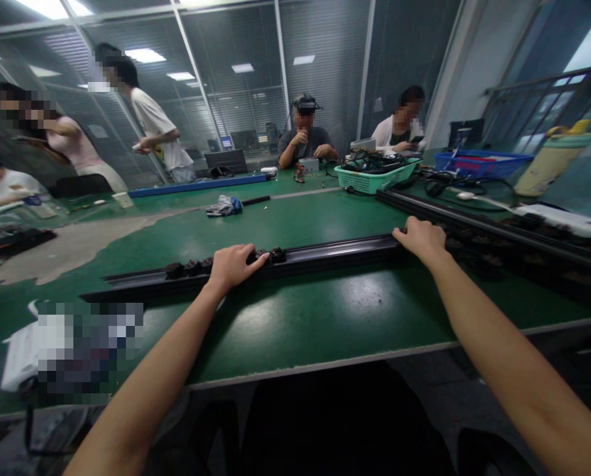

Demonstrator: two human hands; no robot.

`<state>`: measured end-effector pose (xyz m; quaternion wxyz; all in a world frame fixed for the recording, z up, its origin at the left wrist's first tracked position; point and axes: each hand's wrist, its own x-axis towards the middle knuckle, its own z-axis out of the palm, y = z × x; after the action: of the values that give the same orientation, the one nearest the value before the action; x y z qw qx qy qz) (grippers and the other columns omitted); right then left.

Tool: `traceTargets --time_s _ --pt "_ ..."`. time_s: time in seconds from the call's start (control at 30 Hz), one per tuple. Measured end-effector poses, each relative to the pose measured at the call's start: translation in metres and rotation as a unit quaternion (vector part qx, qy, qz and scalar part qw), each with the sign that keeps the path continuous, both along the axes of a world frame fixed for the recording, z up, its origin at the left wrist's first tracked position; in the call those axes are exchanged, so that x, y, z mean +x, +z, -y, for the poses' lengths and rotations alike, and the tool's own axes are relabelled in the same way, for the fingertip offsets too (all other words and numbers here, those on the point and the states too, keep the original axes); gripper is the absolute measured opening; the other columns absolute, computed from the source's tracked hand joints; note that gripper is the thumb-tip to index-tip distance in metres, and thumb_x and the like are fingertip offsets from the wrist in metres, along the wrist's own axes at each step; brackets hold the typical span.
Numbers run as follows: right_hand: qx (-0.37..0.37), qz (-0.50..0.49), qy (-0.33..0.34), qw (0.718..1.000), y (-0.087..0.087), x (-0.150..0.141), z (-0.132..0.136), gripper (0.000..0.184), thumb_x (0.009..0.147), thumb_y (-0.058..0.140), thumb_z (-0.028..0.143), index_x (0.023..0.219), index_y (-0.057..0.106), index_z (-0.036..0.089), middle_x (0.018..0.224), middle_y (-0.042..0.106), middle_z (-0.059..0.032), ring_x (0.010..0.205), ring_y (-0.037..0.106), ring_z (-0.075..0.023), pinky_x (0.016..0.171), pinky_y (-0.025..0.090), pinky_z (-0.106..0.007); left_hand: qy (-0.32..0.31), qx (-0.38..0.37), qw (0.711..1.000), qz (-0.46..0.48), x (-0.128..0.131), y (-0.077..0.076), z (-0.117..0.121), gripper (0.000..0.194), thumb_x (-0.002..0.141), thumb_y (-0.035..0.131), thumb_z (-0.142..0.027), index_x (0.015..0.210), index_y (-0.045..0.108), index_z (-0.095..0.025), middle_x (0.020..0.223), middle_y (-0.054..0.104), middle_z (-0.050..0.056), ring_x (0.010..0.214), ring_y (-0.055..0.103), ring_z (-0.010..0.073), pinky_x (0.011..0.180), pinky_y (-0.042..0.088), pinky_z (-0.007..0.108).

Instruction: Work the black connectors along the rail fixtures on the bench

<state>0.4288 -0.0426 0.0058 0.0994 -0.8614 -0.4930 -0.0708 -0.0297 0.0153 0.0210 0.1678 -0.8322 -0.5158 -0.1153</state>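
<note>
A long black channel rail [345, 250] lies across the table in front of me. Several small dark chunky parts [277, 254] sit in a row in its left half; I cannot make out their kind. My left hand [233, 266] is closed over the rail among these parts, thumb along the near side, fingertips hidden behind. At the rail's right end, my right hand [421, 238] grips it with curled fingers. A second black strip [127, 289] runs along the near side at the left end.
More black rails [474, 215] and dark parts [488, 254] lie at right. Beyond stand a green basket [369, 178] of cables, a blue basket [478, 165] and a yellowish bottle [548, 162]. Gloves [225, 206] lie mid-table. Several people are around the table's far side.
</note>
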Motion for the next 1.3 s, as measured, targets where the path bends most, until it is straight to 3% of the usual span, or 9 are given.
traceTargets --time_s 0.53,1.3 --pt "0.006 -0.01 -0.015 1.0 -0.001 0.005 0.0 0.049 0.1 0.046 0.05 0.121 0.067 0.011 0.115 0.073 -0.0258 0.11 0.07 -0.0374 0.089 0.051 -0.045 -0.003 0.001 1.0 0.0 -0.002 -0.002 -0.002 0.065 0.1 0.032 -0.073 0.09 0.069 -0.02 0.095 0.077 0.01 0.086 0.07 0.0273 0.06 0.027 0.032" --pt "0.012 -0.026 -0.032 0.999 -0.001 0.012 0.001 0.051 0.099 0.048 0.051 0.121 0.068 0.009 0.115 0.072 -0.0258 0.11 0.069 -0.0358 0.091 0.05 -0.044 0.003 0.0 1.0 -0.005 0.0 0.001 0.001 0.066 0.1 0.03 -0.074 0.091 0.07 -0.021 0.096 0.077 0.011 0.087 0.07 0.0279 0.062 0.032 0.032"
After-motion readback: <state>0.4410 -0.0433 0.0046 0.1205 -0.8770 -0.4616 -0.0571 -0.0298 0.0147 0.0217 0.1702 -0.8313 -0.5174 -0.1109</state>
